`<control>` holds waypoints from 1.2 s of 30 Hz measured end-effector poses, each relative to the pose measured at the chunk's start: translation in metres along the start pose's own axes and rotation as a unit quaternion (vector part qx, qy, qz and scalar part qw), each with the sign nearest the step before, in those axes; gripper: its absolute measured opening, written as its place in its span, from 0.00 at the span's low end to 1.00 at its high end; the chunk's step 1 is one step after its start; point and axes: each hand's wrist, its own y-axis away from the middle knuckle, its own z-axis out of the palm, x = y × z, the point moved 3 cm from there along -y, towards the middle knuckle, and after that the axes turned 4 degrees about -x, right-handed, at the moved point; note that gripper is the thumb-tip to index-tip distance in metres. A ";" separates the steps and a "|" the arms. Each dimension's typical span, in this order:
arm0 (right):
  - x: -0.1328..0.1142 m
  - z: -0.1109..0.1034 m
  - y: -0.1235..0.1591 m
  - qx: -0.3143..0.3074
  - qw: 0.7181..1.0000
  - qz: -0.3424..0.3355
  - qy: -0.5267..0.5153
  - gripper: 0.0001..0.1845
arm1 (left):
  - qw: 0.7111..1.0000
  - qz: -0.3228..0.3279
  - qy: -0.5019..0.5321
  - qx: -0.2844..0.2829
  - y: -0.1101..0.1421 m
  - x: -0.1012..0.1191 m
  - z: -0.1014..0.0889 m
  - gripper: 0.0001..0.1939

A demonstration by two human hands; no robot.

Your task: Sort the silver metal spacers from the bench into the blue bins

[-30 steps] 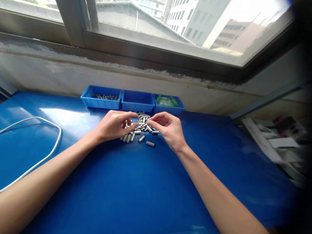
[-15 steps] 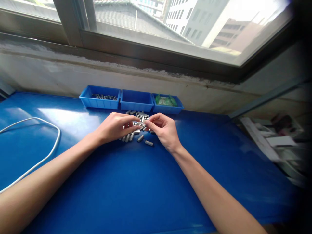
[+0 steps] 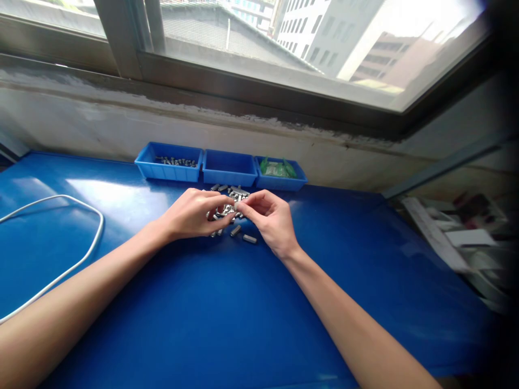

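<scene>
Over a pile of short silvery metal spacers (image 3: 239, 192), both hands meet with fingertips almost touching. My right hand (image 3: 270, 219) pinches a small metal piece (image 3: 237, 206) between thumb and forefinger; its shape is mostly hidden. Curved around the left side of the pile, my left hand (image 3: 198, 212) has its thumb and forefinger apart, their tips close to the pinched piece. I make out nothing gripped in it. Two loose spacers lie nearer me, one tilted (image 3: 235, 230) and one lying crosswise (image 3: 250, 239). The hands cover part of the pile.
Behind the pile, three blue bins stand against the wall: the left bin (image 3: 168, 172) holds small metal parts, the middle bin (image 3: 229, 177) shows a bare floor, and the right bin (image 3: 281, 185) holds a green plastic bag (image 3: 278, 168). A white cable (image 3: 95, 237) curves across the blue table (image 3: 227, 324).
My left hand has shifted slightly right, its fingertips now closer to my right hand's pinch and covering more spacers. My right hand has moved slightly left. The view has shifted a little.
</scene>
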 end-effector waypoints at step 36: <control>0.003 -0.006 0.002 -0.184 0.839 -0.260 0.440 0.10 | 0.922 -0.310 0.030 0.232 0.012 -0.054 -0.035 0.19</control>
